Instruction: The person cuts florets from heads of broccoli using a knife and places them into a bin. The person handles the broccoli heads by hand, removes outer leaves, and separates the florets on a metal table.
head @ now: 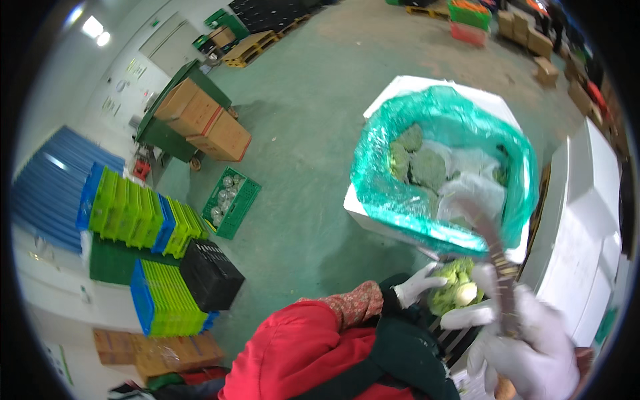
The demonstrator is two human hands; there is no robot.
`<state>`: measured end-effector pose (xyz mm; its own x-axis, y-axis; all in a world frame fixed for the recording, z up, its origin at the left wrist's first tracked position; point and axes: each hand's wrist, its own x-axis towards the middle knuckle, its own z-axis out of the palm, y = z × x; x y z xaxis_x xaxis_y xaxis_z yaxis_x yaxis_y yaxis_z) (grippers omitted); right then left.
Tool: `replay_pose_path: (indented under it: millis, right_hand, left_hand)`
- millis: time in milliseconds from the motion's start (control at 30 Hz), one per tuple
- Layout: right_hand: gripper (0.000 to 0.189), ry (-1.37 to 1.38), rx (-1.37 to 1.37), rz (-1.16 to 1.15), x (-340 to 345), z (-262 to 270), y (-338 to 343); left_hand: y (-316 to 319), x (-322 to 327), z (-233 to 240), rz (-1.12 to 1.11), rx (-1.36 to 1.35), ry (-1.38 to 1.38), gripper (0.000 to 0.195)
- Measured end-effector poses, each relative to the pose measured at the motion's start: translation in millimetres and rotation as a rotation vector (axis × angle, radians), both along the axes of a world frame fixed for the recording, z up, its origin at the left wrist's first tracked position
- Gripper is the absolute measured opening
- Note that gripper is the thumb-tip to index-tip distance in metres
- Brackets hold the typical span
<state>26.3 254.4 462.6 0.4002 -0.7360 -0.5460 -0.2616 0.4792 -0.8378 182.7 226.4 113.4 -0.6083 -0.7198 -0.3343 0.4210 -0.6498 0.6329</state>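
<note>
My left hand (417, 287), in a white glove, grips one side of a broccoli head (445, 295) whose pale cut stem faces up. At the lower right, my gloved right hand (530, 335) is shut on a long, curved brown tool (502, 272), possibly a knife; motion blurs it. Its far end overlaps the near side of a white foam box (372, 225) in this view. A green plastic liner (372, 155) covers the box's rim. Inside lie several broccoli heads (428, 169) and translucent white bags (475, 192) whose contents are unclear.
White foam boxes (570, 250) stand at the right. A green crate (240, 212) of wrapped round items is on the floor. Lime and blue crates (130, 210), a black crate (212, 275) and cardboard boxes (220, 135) are at the left; wooden pallets (252, 47) lie farther back.
</note>
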Motion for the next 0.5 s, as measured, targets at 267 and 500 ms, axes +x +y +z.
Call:
replay_pose_path:
  millis: [267,500]
  right_hand:
    - [0.052,0.239,-0.491,-0.492,-106,-257,22]
    - [0.041,0.625,-0.342,-0.268,-43,-229,59]
  left_hand:
    - [-9,4,6,-0.069,0.222,0.185,0.053]
    - [-2,-7,-22,0.008,0.101,0.114,0.059]
